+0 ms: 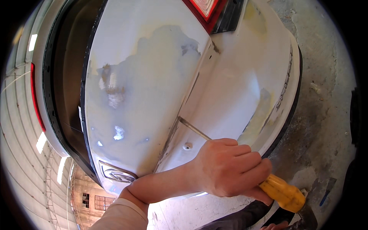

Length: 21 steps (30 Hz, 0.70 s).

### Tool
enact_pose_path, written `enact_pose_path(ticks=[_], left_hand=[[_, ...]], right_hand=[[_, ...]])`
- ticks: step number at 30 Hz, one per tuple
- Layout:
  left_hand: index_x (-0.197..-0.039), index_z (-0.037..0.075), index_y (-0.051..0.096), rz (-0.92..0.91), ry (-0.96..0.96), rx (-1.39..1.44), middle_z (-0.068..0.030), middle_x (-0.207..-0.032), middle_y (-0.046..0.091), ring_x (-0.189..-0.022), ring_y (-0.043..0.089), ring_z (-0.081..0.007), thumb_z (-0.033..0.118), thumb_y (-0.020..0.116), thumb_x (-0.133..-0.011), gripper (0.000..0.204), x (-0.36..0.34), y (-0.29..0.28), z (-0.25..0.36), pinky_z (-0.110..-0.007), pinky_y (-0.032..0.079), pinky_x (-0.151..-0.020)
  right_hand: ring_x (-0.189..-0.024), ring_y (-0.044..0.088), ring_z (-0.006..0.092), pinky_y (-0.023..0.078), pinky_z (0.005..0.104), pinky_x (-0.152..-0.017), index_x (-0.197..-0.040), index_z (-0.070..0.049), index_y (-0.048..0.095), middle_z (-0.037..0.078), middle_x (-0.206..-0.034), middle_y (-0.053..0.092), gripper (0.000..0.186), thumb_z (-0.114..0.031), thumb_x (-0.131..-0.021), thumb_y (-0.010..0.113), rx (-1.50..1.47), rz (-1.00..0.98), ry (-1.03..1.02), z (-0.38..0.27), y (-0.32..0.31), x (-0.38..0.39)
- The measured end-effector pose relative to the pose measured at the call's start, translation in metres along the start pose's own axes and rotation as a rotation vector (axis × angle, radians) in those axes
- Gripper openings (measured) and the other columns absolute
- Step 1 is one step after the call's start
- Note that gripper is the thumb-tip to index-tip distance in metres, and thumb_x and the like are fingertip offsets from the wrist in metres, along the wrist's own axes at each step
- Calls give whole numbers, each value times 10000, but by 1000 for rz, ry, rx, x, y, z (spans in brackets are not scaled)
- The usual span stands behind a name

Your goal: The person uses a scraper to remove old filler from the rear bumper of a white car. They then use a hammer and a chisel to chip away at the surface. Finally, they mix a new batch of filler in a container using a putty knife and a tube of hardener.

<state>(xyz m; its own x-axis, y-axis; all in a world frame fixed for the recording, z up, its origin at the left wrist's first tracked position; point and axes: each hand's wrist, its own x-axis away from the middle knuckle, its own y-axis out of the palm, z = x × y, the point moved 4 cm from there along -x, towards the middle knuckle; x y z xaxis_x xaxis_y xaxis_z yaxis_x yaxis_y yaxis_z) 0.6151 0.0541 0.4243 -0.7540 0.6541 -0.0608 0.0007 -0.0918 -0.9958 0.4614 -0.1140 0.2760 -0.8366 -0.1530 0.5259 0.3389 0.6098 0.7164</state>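
Note:
My left hand (234, 166) is closed round a tool, with a yellow handle (281, 191) and dark far end showing below it. A thin flat metal blade (193, 127) runs from the fist to the seam along a patched car body panel (145, 88). The white bumper (245, 92) lies beside that seam. My forearm crosses near a chrome emblem (117, 172). At the lower edge is some skin (276, 226); I cannot tell whether it is my right hand.
A red tail light (203, 9) sits at the top, dark glass (67, 76) at the left. The concrete floor (322, 115) shows at the right, with a blue-handled tool (326, 193) on it. Dark-clad legs (234, 218) are at the bottom.

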Motion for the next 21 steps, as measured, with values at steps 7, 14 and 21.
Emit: enact_pose_path(ticks=[7, 14, 21], left_hand=[[-801, 71, 586, 8, 9, -12, 9, -604, 352, -484, 433, -117, 486, 686, -686, 442, -1, 0, 1, -256, 304, -400], [-800, 67, 584, 10, 18, -23, 7, -605, 353, -483, 431, -118, 480, 687, -684, 441, 2, 0, -1, -258, 300, -399], [-814, 68, 587, 9, 23, 50, 12, -606, 354, -487, 427, -119, 481, 691, -682, 446, -4, -5, 4, -264, 298, -401]], right_hand=[[-309, 315, 109, 267, 221, -278, -778, -60, 485, 29, -477, 385, 599, -658, -823, 512, -13, 6, -11, -1, 2, 0], [-309, 336, 132, 275, 239, -277, -761, -62, 482, 44, -471, 396, 589, -641, -866, 470, -143, 87, -109, -3, -9, 1], [-321, 343, 126, 261, 246, -281, -711, -89, 445, 46, -529, 428, 442, -471, -928, 490, 134, 65, 155, 38, -25, -4]])
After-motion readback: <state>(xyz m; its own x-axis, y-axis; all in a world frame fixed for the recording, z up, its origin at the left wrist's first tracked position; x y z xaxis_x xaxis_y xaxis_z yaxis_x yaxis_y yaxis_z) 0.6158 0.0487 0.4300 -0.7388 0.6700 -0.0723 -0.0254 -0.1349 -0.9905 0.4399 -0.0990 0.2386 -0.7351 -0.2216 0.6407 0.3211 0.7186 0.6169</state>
